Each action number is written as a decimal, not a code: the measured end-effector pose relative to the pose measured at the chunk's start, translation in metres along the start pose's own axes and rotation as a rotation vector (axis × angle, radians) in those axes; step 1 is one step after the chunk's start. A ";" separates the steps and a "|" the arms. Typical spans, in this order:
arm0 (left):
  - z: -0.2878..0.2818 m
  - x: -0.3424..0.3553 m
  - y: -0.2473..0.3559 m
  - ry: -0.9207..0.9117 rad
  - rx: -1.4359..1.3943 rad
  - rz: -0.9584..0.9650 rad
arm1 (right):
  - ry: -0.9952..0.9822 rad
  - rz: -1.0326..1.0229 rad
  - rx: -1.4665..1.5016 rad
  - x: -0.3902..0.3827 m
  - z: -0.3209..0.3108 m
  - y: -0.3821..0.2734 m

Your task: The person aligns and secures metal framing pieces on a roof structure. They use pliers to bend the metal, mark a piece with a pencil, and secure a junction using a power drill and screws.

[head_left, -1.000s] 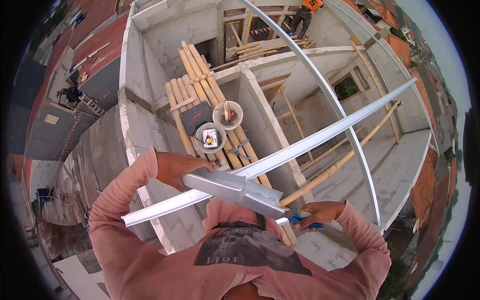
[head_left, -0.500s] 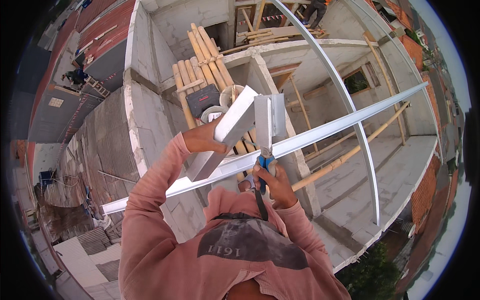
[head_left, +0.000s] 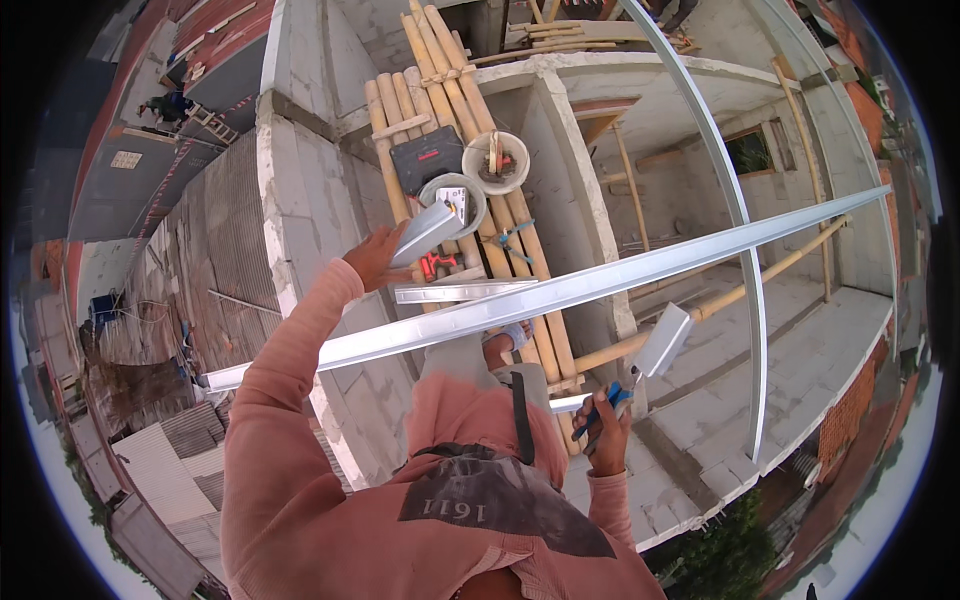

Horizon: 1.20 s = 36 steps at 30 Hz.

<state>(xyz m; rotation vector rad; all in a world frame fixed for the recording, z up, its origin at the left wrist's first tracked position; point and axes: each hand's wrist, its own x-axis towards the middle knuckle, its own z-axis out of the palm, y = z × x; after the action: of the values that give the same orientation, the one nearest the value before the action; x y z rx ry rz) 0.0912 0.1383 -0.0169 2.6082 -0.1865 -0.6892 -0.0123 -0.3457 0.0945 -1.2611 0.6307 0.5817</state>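
Observation:
My left hand [head_left: 375, 258] grips a short silver metal channel [head_left: 425, 230], which is held out over a bucket. In my right hand [head_left: 608, 445] are blue-handled tin snips [head_left: 600, 408], out to the right of my body. A small bent silver metal piece [head_left: 664, 340] sits at the tip of the snips; whether the jaws clamp it is too small to tell. Between my hands a long silver metal beam [head_left: 560, 285] runs across in front of me. Another short channel [head_left: 465, 291] lies just beyond the beam.
Below are bamboo poles [head_left: 440, 95] bearing a black case [head_left: 428, 158], two buckets [head_left: 497, 165] and a red power drill [head_left: 437, 265]. A curved metal beam [head_left: 752, 330] crosses on the right. Block walls [head_left: 570, 150] edge deep room openings. Another person [head_left: 172, 106] is far left.
My hands have moved apart: the left went forward and left with the channel, the right moved right and back with the snips and the small piece. The view has shifted too.

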 end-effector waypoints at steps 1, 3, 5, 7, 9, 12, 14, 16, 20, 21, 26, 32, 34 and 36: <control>0.027 0.008 -0.008 -0.048 -0.036 -0.048 | 0.093 -0.025 0.133 -0.002 -0.001 0.013; 0.071 0.027 -0.020 -0.084 -0.068 -0.098 | 0.256 -0.060 0.268 -0.002 -0.007 0.034; 0.117 0.044 -0.031 -0.133 -0.088 -0.212 | 0.394 -0.057 0.258 -0.005 -0.021 0.058; 0.159 0.077 -0.044 -0.126 -0.047 -0.260 | 0.456 -0.042 0.244 0.001 -0.039 0.082; 0.198 0.114 -0.051 -0.169 -0.032 -0.350 | 0.600 -0.026 0.178 0.005 -0.055 0.106; 0.249 0.168 -0.057 -0.134 -0.107 -0.391 | 0.704 0.023 0.232 0.011 -0.066 0.143; 0.292 0.197 -0.068 -0.169 -0.038 -0.312 | 0.761 0.083 0.238 0.018 -0.071 0.169; 0.329 0.220 -0.075 -0.217 -0.006 -0.261 | 0.809 0.143 0.237 0.022 -0.077 0.195; 0.403 0.267 -0.083 -0.307 0.126 -0.209 | 0.851 0.282 0.235 0.032 -0.084 0.244; 0.424 0.282 -0.085 -0.301 0.185 -0.168 | 0.863 0.303 0.237 0.036 -0.084 0.253; 0.511 0.323 -0.101 -0.391 0.273 -0.144 | 0.902 0.318 0.255 0.069 -0.073 0.283; 0.567 0.337 -0.115 -0.311 0.388 -0.129 | 0.852 0.370 0.176 0.084 -0.076 0.311; 0.573 0.332 -0.119 -0.322 0.374 -0.145 | 0.876 0.424 0.085 0.087 -0.082 0.323; 0.574 0.322 -0.122 -0.225 0.396 -0.126 | 0.886 0.449 0.012 0.096 -0.089 0.333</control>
<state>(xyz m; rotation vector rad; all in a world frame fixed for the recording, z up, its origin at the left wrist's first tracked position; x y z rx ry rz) 0.0877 -0.0429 -0.6612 2.9295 -0.2499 -1.0883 -0.1907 -0.3576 -0.2147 -1.3491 1.6807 0.3517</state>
